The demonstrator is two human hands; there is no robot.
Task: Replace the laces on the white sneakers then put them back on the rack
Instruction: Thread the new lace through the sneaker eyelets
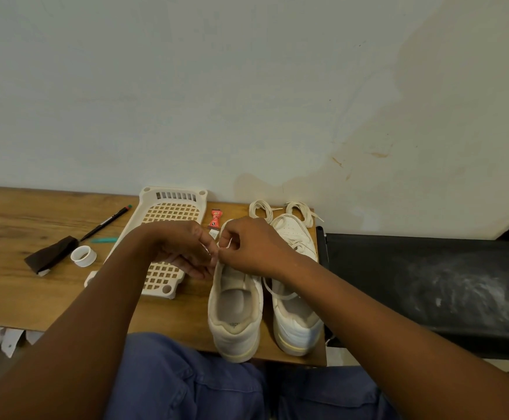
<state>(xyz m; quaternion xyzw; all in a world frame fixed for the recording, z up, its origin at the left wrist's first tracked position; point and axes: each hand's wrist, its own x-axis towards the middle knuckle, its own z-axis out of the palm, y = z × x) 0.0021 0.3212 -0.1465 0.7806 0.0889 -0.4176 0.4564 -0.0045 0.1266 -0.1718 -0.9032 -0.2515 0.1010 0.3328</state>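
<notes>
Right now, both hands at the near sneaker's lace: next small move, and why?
Probably draw the lace through the eyelet. Both the left hand and the right hand pinch it over the left sneaker, whose lower tongue area shows no lacing. The right sneaker has a loose lace; spare laces lie behind.

We reach both forearms forward and inward, so our hands meet in front of us. Our left hand (pixel 186 247) is turned with its fingers (pixel 197 269) loosely curled towards the right. Our right hand (pixel 251 245) is knuckles up, fingertips pinched together at its left edge, touching the left hand.
</notes>
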